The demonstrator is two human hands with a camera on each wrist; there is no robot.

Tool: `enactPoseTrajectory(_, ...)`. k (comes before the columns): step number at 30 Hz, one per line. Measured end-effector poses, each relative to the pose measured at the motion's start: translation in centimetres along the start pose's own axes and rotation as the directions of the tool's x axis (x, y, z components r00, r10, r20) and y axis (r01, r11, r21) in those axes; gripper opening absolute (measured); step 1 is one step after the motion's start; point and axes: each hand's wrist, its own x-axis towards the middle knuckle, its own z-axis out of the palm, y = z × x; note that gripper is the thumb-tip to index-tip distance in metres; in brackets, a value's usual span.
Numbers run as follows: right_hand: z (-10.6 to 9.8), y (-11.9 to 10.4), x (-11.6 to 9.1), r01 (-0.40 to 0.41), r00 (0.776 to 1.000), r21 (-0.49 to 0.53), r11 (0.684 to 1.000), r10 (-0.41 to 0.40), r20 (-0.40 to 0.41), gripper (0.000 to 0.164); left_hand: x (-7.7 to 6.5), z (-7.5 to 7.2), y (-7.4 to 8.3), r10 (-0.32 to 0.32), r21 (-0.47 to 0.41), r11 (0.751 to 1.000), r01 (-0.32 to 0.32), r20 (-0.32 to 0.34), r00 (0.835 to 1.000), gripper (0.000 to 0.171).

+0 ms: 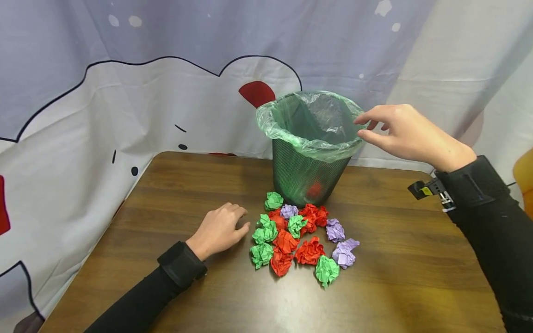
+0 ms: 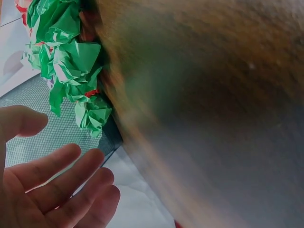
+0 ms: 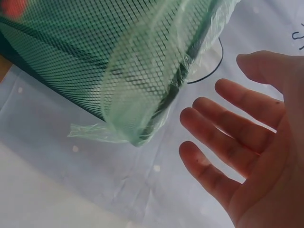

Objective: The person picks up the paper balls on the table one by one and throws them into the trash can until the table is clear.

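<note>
While a red lump [image 1: 314, 189] (likely binned paper) shows inside the bin [image 1: 291, 169], the paper balls [image 1: 285, 241] on the table [image 1: 187, 185] seem left. Left hand [image 1: 219, 230], right hand [image 1: 404, 132]: both empty, thumbs apart from fingers.

Brown wood-grain table [image 1: 416, 254], mesh bin [image 1: 293, 171] standing on it, crumpled paper balls [image 1: 310, 252] in front, red, green, purple

Head view is looking forward and down over the counter [image 1: 399, 277], wrist views are peering closely, all are sharing the mesh bin [image 1: 308, 171]
</note>
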Motion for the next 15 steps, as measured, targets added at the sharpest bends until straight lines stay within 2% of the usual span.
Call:
enactPoseTrajectory(9, 1.3, -0.1, -3.3, 0.061, 0.99, -0.003, 0.998, -0.061, -0.127, 0.026, -0.2, -0.2, 0.2, 0.007, -0.008, 1.0, -0.007, -0.001, 1.0, 0.03)
enactPoseTrajectory(15, 2.5, -0.2, -5.6, 0.06, 0.991, -0.005, 0.998, -0.06, -0.12, 0.025, -0.3, -0.1, 0.3, 0.006, -0.009, 1.0, -0.006, 0.007, 1.0, 0.03)
